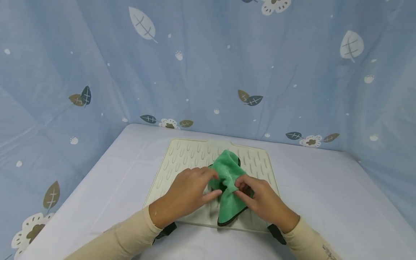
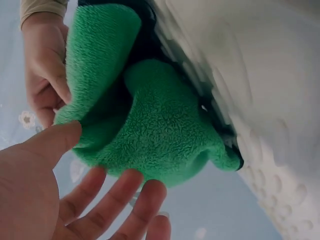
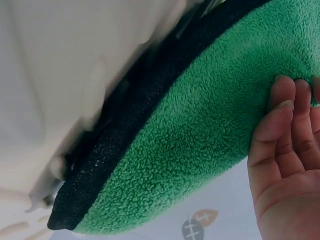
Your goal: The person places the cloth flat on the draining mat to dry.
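Note:
A fluffy green cloth (image 1: 231, 202) with a dark border lies bunched up over a cream ridged mat (image 1: 172, 162). My right hand (image 1: 260, 196) pinches a fold of it near the middle, thumb against curled fingers. From the other side my left hand (image 1: 188, 189) reaches in with fingers and thumb spread apart. In the left wrist view, the thumb (image 2: 65, 140) of that hand is right at the cloth's edge, and its fingertips (image 2: 152, 192) overlap the lower rim. The right wrist view has the cloth's dark border (image 3: 135, 120) running diagonally along the mat.
The mat lies on a table with a white cover (image 1: 318, 187). Behind and at both sides hangs a blue curtain (image 1: 208, 65) with leaf and flower prints. Dark straps (image 1: 277, 234) show at both wrists.

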Motion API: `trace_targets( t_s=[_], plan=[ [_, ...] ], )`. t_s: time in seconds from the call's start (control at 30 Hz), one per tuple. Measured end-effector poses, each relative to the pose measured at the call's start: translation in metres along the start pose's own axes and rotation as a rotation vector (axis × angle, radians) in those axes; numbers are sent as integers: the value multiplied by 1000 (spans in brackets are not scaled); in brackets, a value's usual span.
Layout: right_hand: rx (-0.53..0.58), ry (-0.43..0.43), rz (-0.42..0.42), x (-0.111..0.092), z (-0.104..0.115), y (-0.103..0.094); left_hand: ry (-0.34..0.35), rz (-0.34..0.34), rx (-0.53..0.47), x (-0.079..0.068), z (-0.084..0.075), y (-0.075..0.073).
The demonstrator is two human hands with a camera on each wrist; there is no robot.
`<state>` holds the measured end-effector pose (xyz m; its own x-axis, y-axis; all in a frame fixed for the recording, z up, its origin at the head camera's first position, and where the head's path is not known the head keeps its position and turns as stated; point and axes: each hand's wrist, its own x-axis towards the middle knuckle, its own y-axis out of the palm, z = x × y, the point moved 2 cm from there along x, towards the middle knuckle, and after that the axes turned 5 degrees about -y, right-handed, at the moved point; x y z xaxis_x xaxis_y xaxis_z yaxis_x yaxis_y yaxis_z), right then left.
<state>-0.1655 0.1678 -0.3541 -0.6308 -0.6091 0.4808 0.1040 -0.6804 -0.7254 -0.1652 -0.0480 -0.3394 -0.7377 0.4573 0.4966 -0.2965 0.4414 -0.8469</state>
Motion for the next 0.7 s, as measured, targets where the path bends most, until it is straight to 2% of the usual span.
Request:
trace_targets(
  t_s=[0.23,0.43,0.7],
  plan=[
    [58,-4,51,1,8,2,-52,-28,37,0,4,2],
    [53,1,56,-1,9,3,-34,-36,33,0,6,5],
    [18,-10,38,-1,9,2,-25,-95,52,2,11,2]
  ],
)
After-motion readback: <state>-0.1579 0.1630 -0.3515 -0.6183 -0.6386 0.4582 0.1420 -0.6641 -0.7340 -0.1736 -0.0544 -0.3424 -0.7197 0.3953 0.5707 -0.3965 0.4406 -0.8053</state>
